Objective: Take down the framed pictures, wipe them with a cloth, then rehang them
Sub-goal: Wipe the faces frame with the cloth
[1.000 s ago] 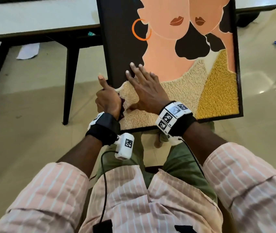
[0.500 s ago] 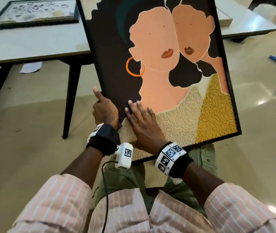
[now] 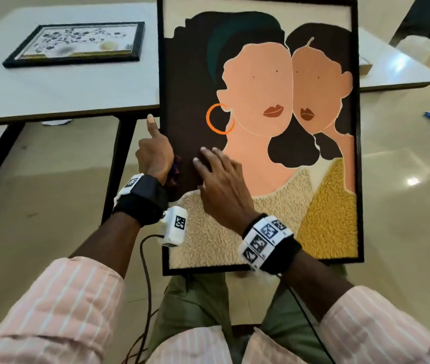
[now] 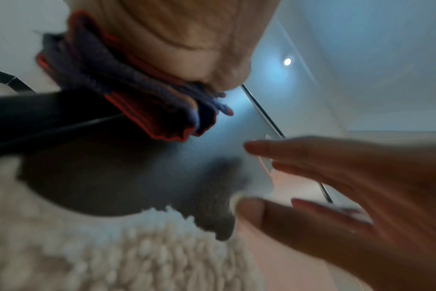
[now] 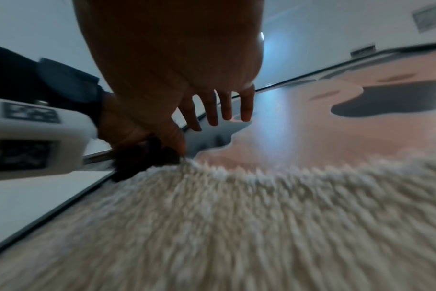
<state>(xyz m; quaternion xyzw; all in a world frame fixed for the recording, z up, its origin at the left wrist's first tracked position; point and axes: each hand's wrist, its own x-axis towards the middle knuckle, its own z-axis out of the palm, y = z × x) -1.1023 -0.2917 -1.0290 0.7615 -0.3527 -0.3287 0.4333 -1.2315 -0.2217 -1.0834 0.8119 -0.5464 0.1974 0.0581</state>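
1. The left hand [image 3: 156, 156] grips the left edge of the big black-framed textile picture of two faces [image 3: 258, 137], thumb up, with one dark blue cloth with red edging [image 4: 142, 98] bunched in its palm.
2. The right hand [image 3: 221, 185] lies flat on the picture, fingers straight.
3. The picture stands on the person's lap.
4. One second picture, a small black-framed floral one [image 3: 77, 43], lies flat on the white table [image 3: 59, 85].

Two framed pictures: large portrait picture [image 3: 274, 101] and small floral picture [image 3: 77, 43]. One cloth [image 4: 137, 94]. Two hands: left hand [image 3: 156, 158], right hand [image 3: 221, 187]. Two tables [image 3: 64, 95].
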